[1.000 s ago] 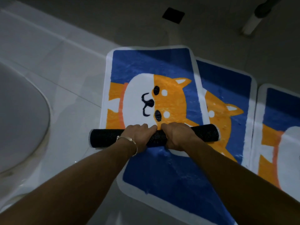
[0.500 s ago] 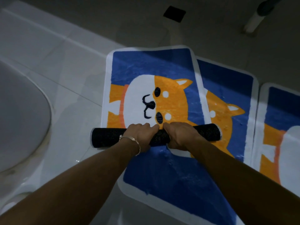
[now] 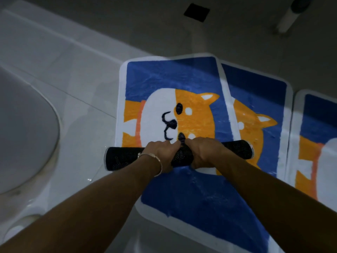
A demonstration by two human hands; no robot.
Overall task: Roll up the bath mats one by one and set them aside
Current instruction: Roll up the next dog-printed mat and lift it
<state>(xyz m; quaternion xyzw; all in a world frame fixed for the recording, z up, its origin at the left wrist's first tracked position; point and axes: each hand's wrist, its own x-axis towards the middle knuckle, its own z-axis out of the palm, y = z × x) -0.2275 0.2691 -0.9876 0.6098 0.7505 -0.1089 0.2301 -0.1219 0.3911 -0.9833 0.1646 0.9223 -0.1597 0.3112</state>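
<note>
The left hand [image 3: 160, 154] and right hand [image 3: 204, 152] clench together around the black rolled part [image 3: 124, 157] of a blue dog-print bath mat [image 3: 173, 79]; its far half lies flat over matching mats [image 3: 259, 92] on the floor [image 3: 73, 70].

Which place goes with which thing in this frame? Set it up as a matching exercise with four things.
Things: 1 black roll; 2 bracelet; 3 floor drain; 4 rightmost mat.
Places: A top of frame; B right edge of frame; C left wrist; D gripped by left hand and right hand.
Pairs: 1-D, 2-C, 3-A, 4-B.
</note>
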